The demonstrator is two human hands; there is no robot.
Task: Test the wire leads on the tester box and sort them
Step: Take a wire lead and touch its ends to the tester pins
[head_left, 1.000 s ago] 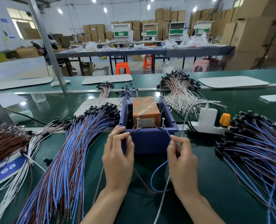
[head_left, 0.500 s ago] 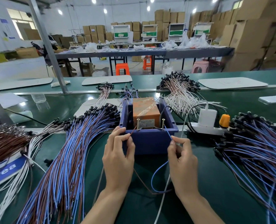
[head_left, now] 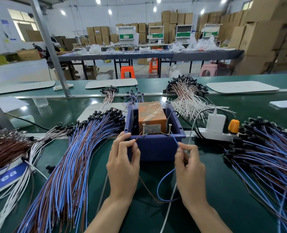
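The left hand [head_left: 122, 167] is pinching a thin brown lead [head_left: 138, 137] between thumb and fingertips, its tip slanting up to the foot of the left screw [head_left: 144, 129]. The right hand [head_left: 189, 172] is pinching a glossy blue lead [head_left: 174, 140], its tip reaching the right screw [head_left: 169, 129]. Below that hand the blue strand is looping over the green worktop [head_left: 206, 207]. Just beyond both hands the tester box [head_left: 151, 115], an orange block wrapped in shiny clear tape, is sitting inside a square blue plastic bin [head_left: 156, 148], with both metal screws standing upright at its near edge. A thick fan of black-capped blue and brown leads [head_left: 68, 165] is lying left of the left hand, and a similar pile [head_left: 265, 157] is spreading right of the right hand.
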